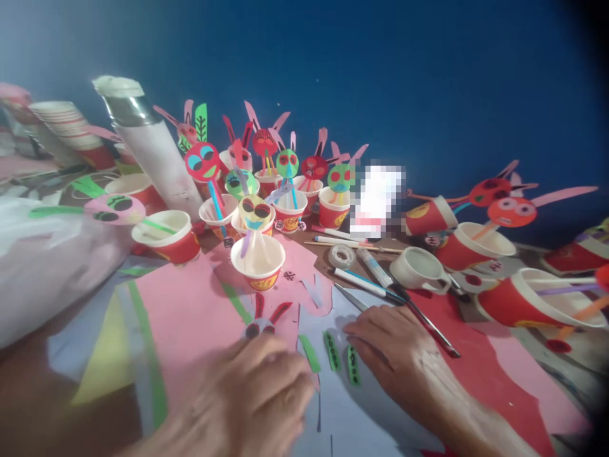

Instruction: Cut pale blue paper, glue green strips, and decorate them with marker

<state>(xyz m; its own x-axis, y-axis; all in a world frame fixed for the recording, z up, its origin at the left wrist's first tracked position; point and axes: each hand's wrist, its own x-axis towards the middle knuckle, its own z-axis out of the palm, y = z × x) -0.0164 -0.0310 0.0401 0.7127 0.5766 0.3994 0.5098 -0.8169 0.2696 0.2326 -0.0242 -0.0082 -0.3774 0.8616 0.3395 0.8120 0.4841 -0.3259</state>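
In the lower middle my left hand (252, 393) is closed, its bent fingers over a paper rabbit face (269, 317). The red ears and dark eyes stick out beyond the knuckles; the lower part is hidden. My right hand (392, 346) rests low over light blue paper (380, 412), thumb apart from the other fingers, with nothing visible in it. Beside its thumb lie a green strip with dark marks (353, 365) and a similar green strip (332, 350). A plain green strip (310, 353) is nearer my left hand.
Paper cups with straw-mounted paper faces, one a white-and-red cup (258, 261), crowd the back. Beyond my right hand are a marker (364, 282), a tape roll (341, 256), a mug (419, 270) and a brush (432, 327). At left are a flask (152, 152) and a plastic bag (52, 266).
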